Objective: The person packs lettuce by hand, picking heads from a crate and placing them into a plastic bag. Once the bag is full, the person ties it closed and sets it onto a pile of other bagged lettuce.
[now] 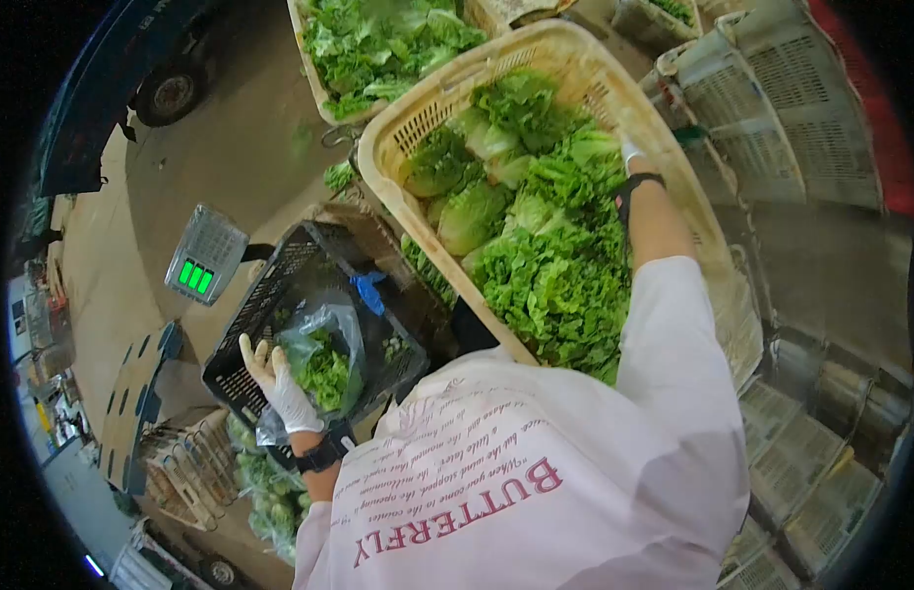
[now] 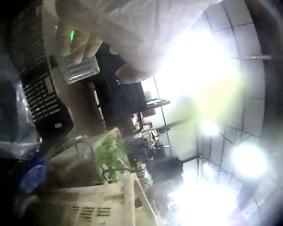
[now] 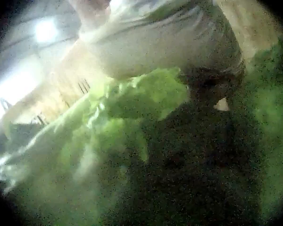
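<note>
In the head view my gloved left hand (image 1: 282, 391) is over the near side of a black crate (image 1: 243, 324), its fingers loosely extended. Right beside it, a clear plastic bag (image 1: 351, 329) with leafy lettuce (image 1: 326, 376) lies inside that crate. The left wrist view has the same glove (image 2: 127, 33) overhead, with nothing between thumb and fingers. My right hand (image 1: 630, 152) reaches into a large cream basket (image 1: 383, 138) among lettuce heads (image 1: 550, 231). A white glove (image 3: 165, 52) fills the upper right wrist view, lettuce leaves (image 3: 141, 96) against it; its grip is hidden.
A scale display (image 1: 206, 254) with green digits stands beyond the black crate, and a blue piece (image 1: 368, 292) is on its rim. Another lettuce basket (image 1: 378, 49) sits farther ahead. Stacked crates (image 1: 762, 108) line the right side; bagged greens (image 1: 270, 487) lie at lower left.
</note>
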`<state>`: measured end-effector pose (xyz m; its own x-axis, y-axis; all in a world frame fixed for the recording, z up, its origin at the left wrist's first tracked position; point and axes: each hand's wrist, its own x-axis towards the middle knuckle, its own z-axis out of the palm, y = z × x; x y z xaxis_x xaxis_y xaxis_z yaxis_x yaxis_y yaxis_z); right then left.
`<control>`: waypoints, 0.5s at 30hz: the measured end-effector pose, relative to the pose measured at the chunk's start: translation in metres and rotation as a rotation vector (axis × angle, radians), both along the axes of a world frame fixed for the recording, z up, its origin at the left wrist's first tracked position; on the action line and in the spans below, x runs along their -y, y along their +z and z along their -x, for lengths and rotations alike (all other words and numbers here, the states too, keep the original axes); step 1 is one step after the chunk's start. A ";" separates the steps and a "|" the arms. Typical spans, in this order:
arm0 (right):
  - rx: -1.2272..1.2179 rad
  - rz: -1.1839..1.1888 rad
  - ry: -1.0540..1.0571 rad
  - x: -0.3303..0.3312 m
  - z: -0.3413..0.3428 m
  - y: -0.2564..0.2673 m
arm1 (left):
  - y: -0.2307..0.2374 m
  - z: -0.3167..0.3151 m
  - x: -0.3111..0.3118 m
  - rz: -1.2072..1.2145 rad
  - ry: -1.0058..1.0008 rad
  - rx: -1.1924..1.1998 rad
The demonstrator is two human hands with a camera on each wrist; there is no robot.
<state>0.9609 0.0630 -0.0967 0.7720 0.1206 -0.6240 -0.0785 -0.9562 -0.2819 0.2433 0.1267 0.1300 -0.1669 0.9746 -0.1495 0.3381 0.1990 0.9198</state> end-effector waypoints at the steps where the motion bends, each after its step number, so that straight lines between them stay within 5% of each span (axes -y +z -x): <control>1: -0.039 -0.071 -0.034 0.004 0.003 0.008 | -0.002 -0.002 -0.001 0.016 0.005 0.038; 7: -0.156 -0.423 -0.189 0.021 0.022 0.051 | -0.005 -0.014 -0.010 0.075 -0.014 -0.046; 11: 0.142 -0.546 -0.217 0.021 0.043 0.059 | -0.005 -0.022 -0.019 0.038 -0.045 -0.005; 12: 0.069 -0.667 -0.256 0.018 0.069 0.095 | -0.003 -0.024 -0.020 0.030 -0.044 0.008; 15: 0.210 -0.528 -0.128 0.010 0.105 0.142 | 0.001 -0.033 -0.022 0.039 -0.052 0.046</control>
